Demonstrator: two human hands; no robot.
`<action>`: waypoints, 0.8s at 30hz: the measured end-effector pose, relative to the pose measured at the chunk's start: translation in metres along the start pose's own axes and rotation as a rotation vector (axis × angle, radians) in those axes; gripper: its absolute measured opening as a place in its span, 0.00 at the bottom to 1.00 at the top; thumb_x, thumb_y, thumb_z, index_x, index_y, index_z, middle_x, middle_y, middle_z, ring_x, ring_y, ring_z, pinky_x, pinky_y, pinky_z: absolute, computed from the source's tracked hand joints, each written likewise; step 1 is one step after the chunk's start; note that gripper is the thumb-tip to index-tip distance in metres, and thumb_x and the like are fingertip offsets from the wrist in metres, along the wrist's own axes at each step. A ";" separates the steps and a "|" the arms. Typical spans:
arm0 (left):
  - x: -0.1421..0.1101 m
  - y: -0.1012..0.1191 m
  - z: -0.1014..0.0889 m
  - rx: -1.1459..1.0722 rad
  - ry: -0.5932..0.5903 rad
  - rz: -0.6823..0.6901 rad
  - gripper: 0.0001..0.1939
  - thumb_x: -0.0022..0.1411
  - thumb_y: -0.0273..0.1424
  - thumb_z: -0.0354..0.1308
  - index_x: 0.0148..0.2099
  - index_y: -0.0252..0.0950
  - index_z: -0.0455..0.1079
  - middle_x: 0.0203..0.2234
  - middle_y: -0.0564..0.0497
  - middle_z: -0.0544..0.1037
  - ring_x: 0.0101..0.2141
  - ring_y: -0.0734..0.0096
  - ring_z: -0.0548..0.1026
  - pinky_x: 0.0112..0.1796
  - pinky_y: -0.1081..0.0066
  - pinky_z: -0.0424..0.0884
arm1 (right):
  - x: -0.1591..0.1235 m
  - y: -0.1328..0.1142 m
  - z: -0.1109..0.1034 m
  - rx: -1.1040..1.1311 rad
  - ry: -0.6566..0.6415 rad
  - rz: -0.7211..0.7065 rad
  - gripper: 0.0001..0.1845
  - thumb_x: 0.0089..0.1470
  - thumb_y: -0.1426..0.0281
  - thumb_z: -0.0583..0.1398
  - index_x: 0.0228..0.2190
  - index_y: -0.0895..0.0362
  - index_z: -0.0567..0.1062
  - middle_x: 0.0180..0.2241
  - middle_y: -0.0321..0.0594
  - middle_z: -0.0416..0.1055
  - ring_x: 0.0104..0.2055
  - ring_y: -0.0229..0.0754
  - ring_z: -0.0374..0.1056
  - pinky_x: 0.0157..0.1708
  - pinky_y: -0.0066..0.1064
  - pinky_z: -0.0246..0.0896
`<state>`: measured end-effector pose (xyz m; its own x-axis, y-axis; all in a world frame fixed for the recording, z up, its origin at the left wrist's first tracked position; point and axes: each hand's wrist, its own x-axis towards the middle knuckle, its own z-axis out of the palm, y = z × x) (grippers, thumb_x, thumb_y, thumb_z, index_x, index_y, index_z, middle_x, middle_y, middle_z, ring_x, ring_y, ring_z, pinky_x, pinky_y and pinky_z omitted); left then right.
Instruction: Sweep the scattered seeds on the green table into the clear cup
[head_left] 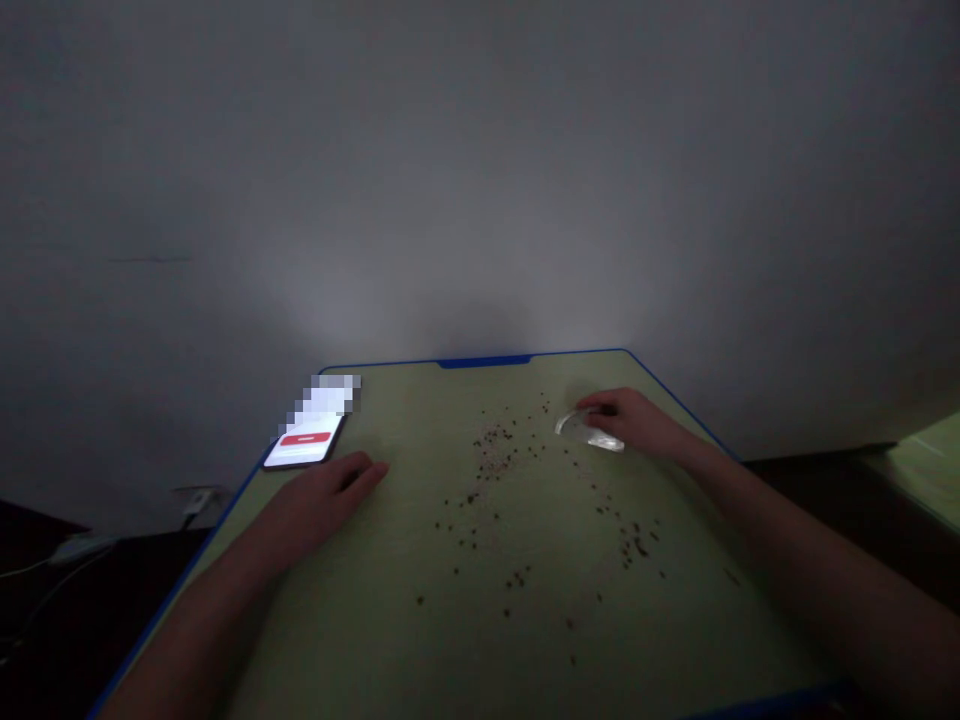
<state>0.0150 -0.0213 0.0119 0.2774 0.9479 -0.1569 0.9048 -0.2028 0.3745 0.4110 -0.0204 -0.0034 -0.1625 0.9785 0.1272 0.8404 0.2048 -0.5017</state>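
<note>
My right hand (619, 415) pinches a shiny piece of clear plastic (592, 433) at the far right part of the table. It looks like a small bag or wrapper, but its exact kind is hard to make out in the dim light. My left hand (345, 480) rests on the tabletop at the left, fingers curled in and thumb pointing right, with nothing visible in it. Between the hands, small dark bits (495, 440) like seeds or crumbs are scattered, thickest near the middle. Another loose cluster of dark bits (637, 540) lies closer, below my right hand.
A phone (307, 420) with a lit screen lies at the table's far left edge, just beyond my left hand. The pale table (360, 620) has a blue rim and stands against a grey wall. A plug with a cable (199, 503) is at the left wall.
</note>
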 end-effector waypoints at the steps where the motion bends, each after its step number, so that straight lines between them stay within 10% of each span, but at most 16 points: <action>1: 0.000 0.000 0.000 -0.005 -0.002 -0.001 0.25 0.59 0.52 0.38 0.34 0.38 0.67 0.28 0.49 0.75 0.31 0.62 0.72 0.32 0.66 0.64 | 0.000 -0.006 0.004 0.012 -0.024 -0.020 0.14 0.53 0.73 0.55 0.39 0.59 0.78 0.36 0.42 0.78 0.35 0.41 0.73 0.36 0.33 0.67; 15: 0.001 0.001 -0.001 0.004 0.004 -0.017 0.26 0.58 0.52 0.40 0.37 0.39 0.69 0.32 0.48 0.76 0.34 0.60 0.73 0.35 0.65 0.64 | -0.074 -0.072 0.008 0.129 -0.401 -0.255 0.13 0.55 0.75 0.55 0.37 0.53 0.78 0.33 0.35 0.77 0.35 0.38 0.71 0.36 0.28 0.62; 24: 0.002 0.000 -0.001 0.037 -0.026 -0.011 0.27 0.59 0.53 0.37 0.37 0.38 0.67 0.31 0.49 0.75 0.34 0.60 0.73 0.36 0.64 0.64 | -0.114 -0.064 -0.021 0.089 -0.194 -0.084 0.12 0.57 0.67 0.54 0.37 0.51 0.78 0.36 0.37 0.77 0.39 0.42 0.72 0.38 0.32 0.66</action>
<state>0.0152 -0.0189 0.0129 0.2749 0.9435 -0.1852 0.9191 -0.2013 0.3388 0.3860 -0.1457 0.0321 -0.3338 0.9426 0.0090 0.7723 0.2789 -0.5707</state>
